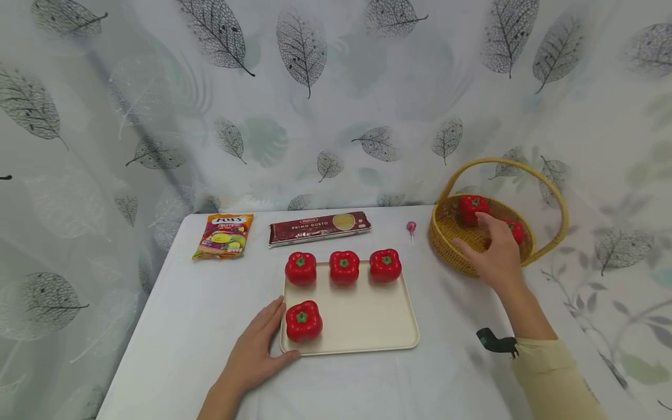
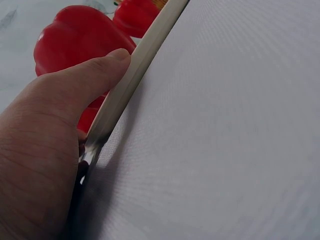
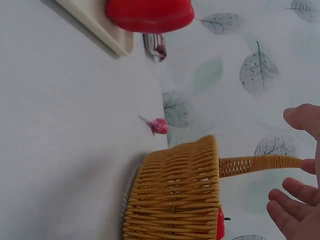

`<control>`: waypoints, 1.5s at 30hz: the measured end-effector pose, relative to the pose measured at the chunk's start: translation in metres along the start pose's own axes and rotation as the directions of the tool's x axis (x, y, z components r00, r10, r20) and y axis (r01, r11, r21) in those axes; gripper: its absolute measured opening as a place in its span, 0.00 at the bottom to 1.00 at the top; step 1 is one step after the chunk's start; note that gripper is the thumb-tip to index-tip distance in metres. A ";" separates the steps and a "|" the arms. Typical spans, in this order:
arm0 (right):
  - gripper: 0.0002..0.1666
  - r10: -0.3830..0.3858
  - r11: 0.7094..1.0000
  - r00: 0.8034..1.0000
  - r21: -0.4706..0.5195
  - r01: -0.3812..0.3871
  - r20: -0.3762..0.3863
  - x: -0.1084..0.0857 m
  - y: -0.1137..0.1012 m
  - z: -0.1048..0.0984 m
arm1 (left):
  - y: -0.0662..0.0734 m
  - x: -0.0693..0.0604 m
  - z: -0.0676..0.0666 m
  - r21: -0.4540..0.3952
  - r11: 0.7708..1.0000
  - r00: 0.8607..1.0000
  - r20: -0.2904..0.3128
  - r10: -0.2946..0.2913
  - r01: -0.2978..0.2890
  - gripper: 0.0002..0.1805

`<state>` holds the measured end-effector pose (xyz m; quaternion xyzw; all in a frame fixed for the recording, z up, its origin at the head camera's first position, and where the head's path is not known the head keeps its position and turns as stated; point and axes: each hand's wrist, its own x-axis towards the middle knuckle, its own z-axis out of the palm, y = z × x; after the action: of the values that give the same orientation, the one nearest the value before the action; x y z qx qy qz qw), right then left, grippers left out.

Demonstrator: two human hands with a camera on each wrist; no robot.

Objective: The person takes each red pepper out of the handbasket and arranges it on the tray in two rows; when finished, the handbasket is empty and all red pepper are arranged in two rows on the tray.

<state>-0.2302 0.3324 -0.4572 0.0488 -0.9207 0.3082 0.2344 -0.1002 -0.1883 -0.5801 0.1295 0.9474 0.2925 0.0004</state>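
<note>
A cream tray [image 1: 362, 326] lies on the white table with three red bell peppers along its back edge, one of them the middle bell pepper [image 1: 344, 268]. Another bell pepper [image 1: 304, 321] sits at its front left. My left hand [image 1: 257, 344] touches the tray's front left corner, fingers along the side and thumb [image 2: 117, 56] on the front rim. Over the wicker basket [image 1: 442, 248] my right hand [image 1: 499, 254] hovers with fingers spread, holding nothing. Inside the basket are a bell pepper [image 1: 472, 209] near the fingertips and a second bell pepper [image 1: 516, 231], partly hidden by the hand.
A candy bag [image 1: 223, 236] lies at the back left. Beside it is a long brown biscuit pack [image 1: 320, 228]. A pink lollipop [image 1: 412, 227] lies between pack and basket. The basket's tall handle [image 1: 551, 189] arches up, and a leaf-patterned curtain [image 1: 336, 105] hangs behind the table.
</note>
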 end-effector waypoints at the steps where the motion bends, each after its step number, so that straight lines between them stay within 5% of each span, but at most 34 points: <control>1: 0.45 0.007 1.000 1.000 -0.002 -0.007 0.002 0.001 0.003 -0.001 | 0.000 0.000 0.000 0.003 1.000 1.000 0.001 -0.001 0.001 0.64; 15: 0.40 0.182 0.982 0.982 -0.033 -0.184 -0.048 0.023 0.038 -0.004 | 0.000 0.000 0.000 -0.002 1.000 1.000 -0.004 0.001 -0.001 0.63; 25: 0.48 0.405 0.913 0.914 -0.065 -0.404 0.018 0.035 0.054 -0.001 | 0.002 -0.001 0.000 -0.001 1.000 1.000 0.014 -0.020 0.020 0.64; 45: 0.53 0.554 0.832 0.829 -0.079 -0.549 0.074 0.046 0.088 0.011 | 0.001 0.000 0.000 0.007 1.000 1.000 0.008 -0.018 0.018 0.64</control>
<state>-0.2957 0.3993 -0.4914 -0.2110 -0.9135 0.3352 0.0933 -0.0999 -0.1880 -0.5796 0.1222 0.9496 0.2887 0.0065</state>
